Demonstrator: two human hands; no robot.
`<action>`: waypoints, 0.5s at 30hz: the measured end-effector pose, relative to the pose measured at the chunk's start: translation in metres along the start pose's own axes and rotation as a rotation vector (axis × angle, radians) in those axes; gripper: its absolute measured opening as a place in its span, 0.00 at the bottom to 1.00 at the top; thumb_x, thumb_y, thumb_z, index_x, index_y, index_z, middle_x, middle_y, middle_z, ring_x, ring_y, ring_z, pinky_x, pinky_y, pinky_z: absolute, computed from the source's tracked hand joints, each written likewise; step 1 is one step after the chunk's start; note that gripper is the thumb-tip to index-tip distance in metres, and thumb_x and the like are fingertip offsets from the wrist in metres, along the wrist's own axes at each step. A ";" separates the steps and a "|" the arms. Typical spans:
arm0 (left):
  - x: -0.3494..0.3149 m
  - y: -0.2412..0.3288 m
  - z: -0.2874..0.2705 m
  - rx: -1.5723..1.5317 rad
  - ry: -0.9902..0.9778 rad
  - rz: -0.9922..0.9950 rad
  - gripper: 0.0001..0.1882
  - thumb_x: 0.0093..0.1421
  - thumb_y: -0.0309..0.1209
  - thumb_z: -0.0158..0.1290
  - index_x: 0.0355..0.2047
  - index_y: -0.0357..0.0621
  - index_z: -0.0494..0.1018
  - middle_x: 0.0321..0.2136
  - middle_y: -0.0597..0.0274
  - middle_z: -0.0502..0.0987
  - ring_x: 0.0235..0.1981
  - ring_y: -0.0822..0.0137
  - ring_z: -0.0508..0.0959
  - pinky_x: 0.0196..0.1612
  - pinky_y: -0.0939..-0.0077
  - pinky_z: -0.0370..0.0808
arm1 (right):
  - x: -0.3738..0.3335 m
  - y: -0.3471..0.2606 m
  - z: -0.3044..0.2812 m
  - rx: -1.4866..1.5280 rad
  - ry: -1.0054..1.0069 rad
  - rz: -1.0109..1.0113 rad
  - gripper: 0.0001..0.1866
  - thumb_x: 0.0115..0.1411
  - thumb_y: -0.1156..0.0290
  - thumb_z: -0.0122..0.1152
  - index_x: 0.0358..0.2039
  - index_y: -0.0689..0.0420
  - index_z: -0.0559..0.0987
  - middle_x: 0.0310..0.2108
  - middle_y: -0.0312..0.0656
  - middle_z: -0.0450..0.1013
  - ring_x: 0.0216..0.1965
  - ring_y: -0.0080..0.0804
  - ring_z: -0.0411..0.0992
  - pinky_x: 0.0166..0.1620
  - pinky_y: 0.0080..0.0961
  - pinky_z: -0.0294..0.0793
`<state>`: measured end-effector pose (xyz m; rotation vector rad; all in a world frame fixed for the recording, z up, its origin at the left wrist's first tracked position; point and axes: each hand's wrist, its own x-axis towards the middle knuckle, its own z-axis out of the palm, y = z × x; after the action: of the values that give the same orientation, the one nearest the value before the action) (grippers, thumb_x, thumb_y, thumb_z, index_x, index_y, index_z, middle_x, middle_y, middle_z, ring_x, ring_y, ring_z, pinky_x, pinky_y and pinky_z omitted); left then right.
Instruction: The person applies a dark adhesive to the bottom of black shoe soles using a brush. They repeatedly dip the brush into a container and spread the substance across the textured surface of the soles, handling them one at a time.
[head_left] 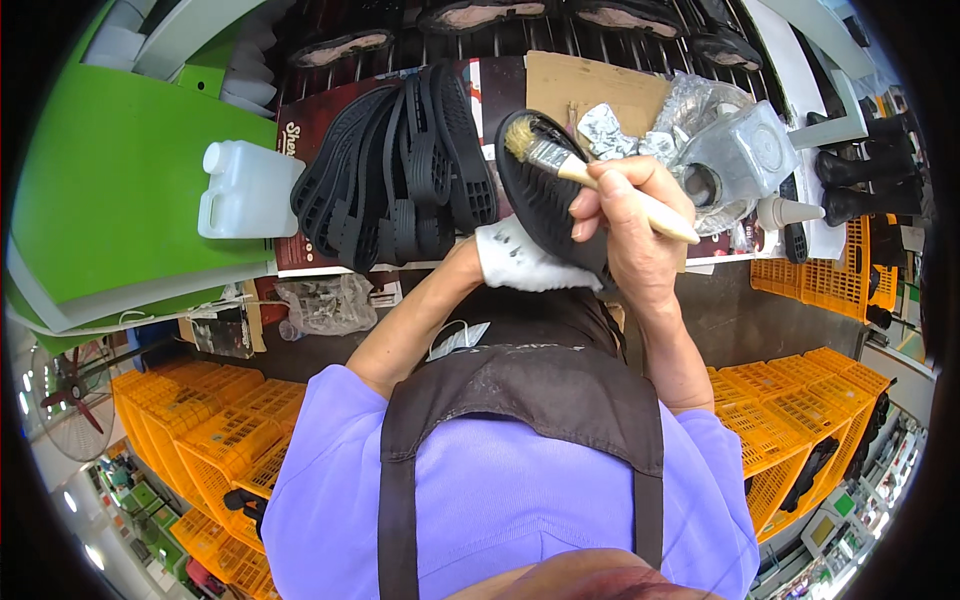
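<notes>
My left hand [525, 262], in a white glove, holds a black shoe sole [535, 205] from below, its ridged inner side facing up and tilted. In my right hand [640, 225], which is bare, is a paintbrush [548, 154] with a pale wooden handle. Its yellowish bristles touch the toe end of the sole or hover just over it; I cannot tell which. Left of the held sole, several black soles [400, 180] stand packed side by side. The fingers of my left hand are mostly hidden under the sole.
A white jug [250, 190] stands on the green surface [130, 180] at left. At right are a clear plastic container [745, 155], a bottle with a nozzle [790, 212] and crumpled plastic. Shoe uppers [480, 15] line a rack behind. Orange crates [215, 420] are stacked on both sides.
</notes>
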<state>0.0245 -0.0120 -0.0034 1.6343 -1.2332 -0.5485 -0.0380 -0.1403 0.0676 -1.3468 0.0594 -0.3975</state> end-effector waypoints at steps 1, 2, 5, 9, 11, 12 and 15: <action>0.000 0.001 -0.004 -0.004 -0.084 -0.001 0.24 0.49 0.44 0.60 0.37 0.37 0.68 0.28 0.53 0.72 0.32 0.58 0.72 0.39 0.68 0.70 | 0.003 0.001 -0.004 -0.011 0.008 -0.024 0.08 0.59 0.74 0.53 0.31 0.67 0.73 0.21 0.43 0.73 0.18 0.20 0.70 0.23 0.13 0.70; -0.003 0.005 -0.008 -0.099 -0.157 -0.070 0.24 0.50 0.44 0.59 0.37 0.36 0.69 0.30 0.53 0.73 0.32 0.58 0.72 0.39 0.67 0.70 | 0.007 0.001 -0.008 -0.042 0.007 -0.062 0.07 0.59 0.74 0.53 0.30 0.67 0.74 0.21 0.43 0.73 0.18 0.20 0.70 0.23 0.13 0.70; -0.017 -0.005 -0.014 -0.319 -0.274 -0.227 0.20 0.52 0.40 0.58 0.37 0.35 0.70 0.32 0.54 0.74 0.34 0.64 0.73 0.39 0.68 0.70 | 0.018 -0.001 -0.017 -0.074 0.047 -0.083 0.07 0.59 0.74 0.53 0.29 0.67 0.74 0.20 0.42 0.73 0.17 0.20 0.70 0.23 0.13 0.70; -0.022 0.003 -0.021 -0.566 -0.165 -0.367 0.24 0.50 0.32 0.60 0.46 0.37 0.68 0.39 0.57 0.74 0.41 0.68 0.74 0.46 0.73 0.71 | 0.027 0.002 -0.031 -0.092 0.093 -0.101 0.08 0.59 0.73 0.54 0.28 0.66 0.74 0.20 0.41 0.73 0.17 0.19 0.70 0.23 0.13 0.70; -0.029 -0.005 -0.018 -0.799 -0.083 -0.386 0.24 0.51 0.35 0.57 0.46 0.35 0.67 0.38 0.57 0.75 0.39 0.67 0.75 0.45 0.73 0.71 | 0.027 0.002 -0.033 -0.099 0.110 -0.072 0.08 0.59 0.73 0.55 0.28 0.65 0.75 0.20 0.40 0.73 0.18 0.19 0.70 0.23 0.12 0.70; -0.031 -0.007 -0.016 -0.914 -0.040 -0.394 0.25 0.52 0.37 0.56 0.46 0.34 0.67 0.38 0.56 0.75 0.39 0.67 0.75 0.44 0.74 0.71 | 0.027 0.003 -0.036 -0.108 0.101 -0.075 0.08 0.59 0.72 0.55 0.28 0.65 0.75 0.20 0.40 0.73 0.18 0.19 0.70 0.23 0.12 0.70; -0.031 0.001 -0.019 -1.033 0.032 -0.281 0.29 0.57 0.46 0.47 0.48 0.31 0.65 0.38 0.48 0.74 0.36 0.60 0.76 0.40 0.69 0.74 | 0.023 0.007 -0.040 -0.125 0.079 -0.067 0.08 0.59 0.72 0.55 0.29 0.65 0.75 0.20 0.40 0.73 0.18 0.19 0.70 0.23 0.12 0.70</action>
<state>0.0268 0.0238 -0.0003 0.9016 -0.5019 -1.0997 -0.0260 -0.1838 0.0559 -1.4585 0.1069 -0.5105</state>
